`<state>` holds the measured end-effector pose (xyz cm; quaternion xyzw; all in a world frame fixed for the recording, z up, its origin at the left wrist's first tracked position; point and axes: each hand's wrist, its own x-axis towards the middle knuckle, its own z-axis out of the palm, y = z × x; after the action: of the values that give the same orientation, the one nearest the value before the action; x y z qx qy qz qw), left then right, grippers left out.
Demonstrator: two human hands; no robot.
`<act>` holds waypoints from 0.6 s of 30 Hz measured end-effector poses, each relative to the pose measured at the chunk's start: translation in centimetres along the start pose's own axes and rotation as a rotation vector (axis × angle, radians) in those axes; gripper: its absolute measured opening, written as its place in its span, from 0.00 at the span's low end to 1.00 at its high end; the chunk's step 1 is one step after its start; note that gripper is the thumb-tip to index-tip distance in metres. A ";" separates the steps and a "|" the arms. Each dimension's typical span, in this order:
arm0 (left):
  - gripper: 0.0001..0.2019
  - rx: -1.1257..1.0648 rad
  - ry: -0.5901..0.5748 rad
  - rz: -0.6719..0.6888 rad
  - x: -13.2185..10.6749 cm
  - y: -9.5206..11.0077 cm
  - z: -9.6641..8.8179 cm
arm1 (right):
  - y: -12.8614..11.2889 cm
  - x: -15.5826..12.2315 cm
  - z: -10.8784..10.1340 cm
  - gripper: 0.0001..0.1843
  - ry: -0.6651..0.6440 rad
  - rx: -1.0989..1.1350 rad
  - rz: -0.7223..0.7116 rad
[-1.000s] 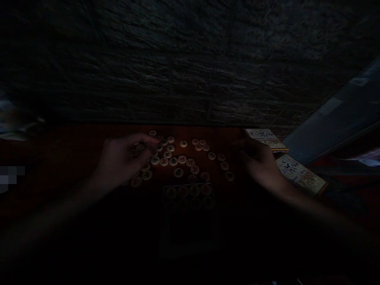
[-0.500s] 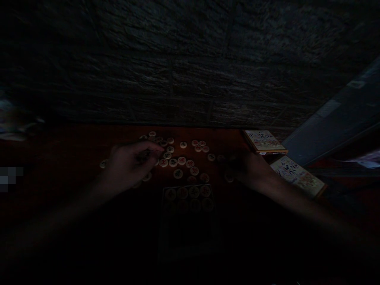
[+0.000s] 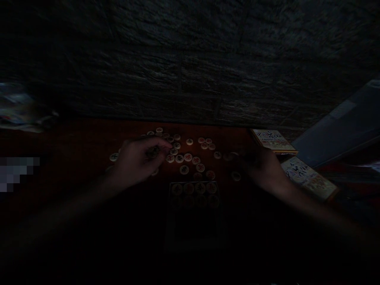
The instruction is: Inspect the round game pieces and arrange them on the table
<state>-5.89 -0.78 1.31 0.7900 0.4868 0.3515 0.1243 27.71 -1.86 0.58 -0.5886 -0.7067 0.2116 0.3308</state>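
Round Chinese chess pieces (image 3: pixel 179 158) with red or black characters lie scattered on the reddish-brown table (image 3: pixel 89 136). My left hand (image 3: pixel 141 160) is over the left part of the scatter, its thumb and fingers curled together. Something dark and patterned shows in the gap of that hand, too dim to make out. My right hand (image 3: pixel 264 166) is low over the table, right of the pieces, near a lone chess piece (image 3: pixel 236 176); deep shadow hides its fingers. Nearer to me, an open box (image 3: pixel 170 206) holds two visible rows of pieces at its far end.
Two flat printed boxes lie at the right, one farther back (image 3: pixel 273 139) and another nearer (image 3: pixel 310 178). A dark stone wall (image 3: pixel 178 71) rises behind the table. At the far left is a blurred, light-coloured bundle (image 3: pixel 22 109). The near part is very dark.
The view has shifted slightly, so everything appears a little farther right and higher. Both hands stay at nearly the same places over the table. No piece has visibly changed place.
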 end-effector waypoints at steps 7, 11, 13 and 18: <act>0.09 -0.021 -0.015 0.030 -0.3 0.5 0.2 | -0.4 -0.1 0.3 0.16 0.057 0.183 -0.001; 0.09 -0.074 0.008 0.072 -0.1 0.9 0.6 | -1.7 -0.3 1.1 0.18 0.017 0.296 -0.005; 0.09 -0.137 0.012 0.066 0.4 1.4 0.8 | -2.8 0.0 1.7 0.20 -0.022 0.319 -0.028; 0.09 -0.436 -0.079 -0.002 2.7 3.6 2.0 | -5.3 2.3 3.9 0.16 -0.119 0.404 -0.152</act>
<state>-1.36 0.09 3.02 0.7572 0.3946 0.4171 0.3115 21.03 -0.41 2.01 -0.4418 -0.7105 0.3576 0.4148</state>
